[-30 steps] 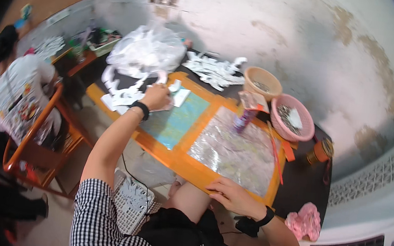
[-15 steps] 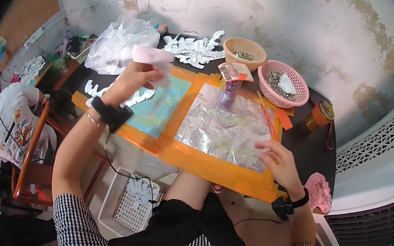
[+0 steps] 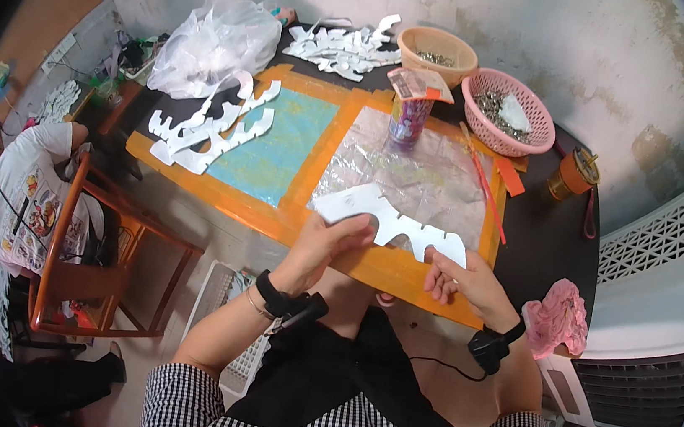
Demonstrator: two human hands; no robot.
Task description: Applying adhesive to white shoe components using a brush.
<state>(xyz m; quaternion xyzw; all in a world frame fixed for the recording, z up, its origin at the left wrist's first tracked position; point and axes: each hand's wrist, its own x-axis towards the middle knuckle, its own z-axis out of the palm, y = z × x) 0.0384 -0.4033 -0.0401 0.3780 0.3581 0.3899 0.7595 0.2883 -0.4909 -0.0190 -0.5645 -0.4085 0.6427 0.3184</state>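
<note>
A flat white cut-out [image 3: 396, 224] with a notched, scalloped edge hangs over the near edge of the table, in front of me. My left hand [image 3: 328, 247] is closed on its left end, the thumb lying along the lower edge. At the opposite end my right hand [image 3: 469, 285] grips the piece with the thumb on top and the fingers curled beneath. Beyond it lies a grey, plastic-covered panel [image 3: 437, 195] framed in orange tape. Similar notched white pieces [image 3: 221, 128] overlap on the left, partly over a blue panel [image 3: 291, 144].
At the back are a white plastic bag [image 3: 217, 52], a heap of white cut-outs [image 3: 339, 51], a beige bowl [image 3: 438, 40] and a pink basket [image 3: 510, 110] of small metal parts. A purple cup [image 3: 408, 124] and a red stick [image 3: 486, 192] stand nearer. Someone [image 3: 37, 187] sits at left.
My left hand came down and right from above the blue panel, bringing the white cut-out. My right hand moved slightly down and took its other end. The view shifted a little.
</note>
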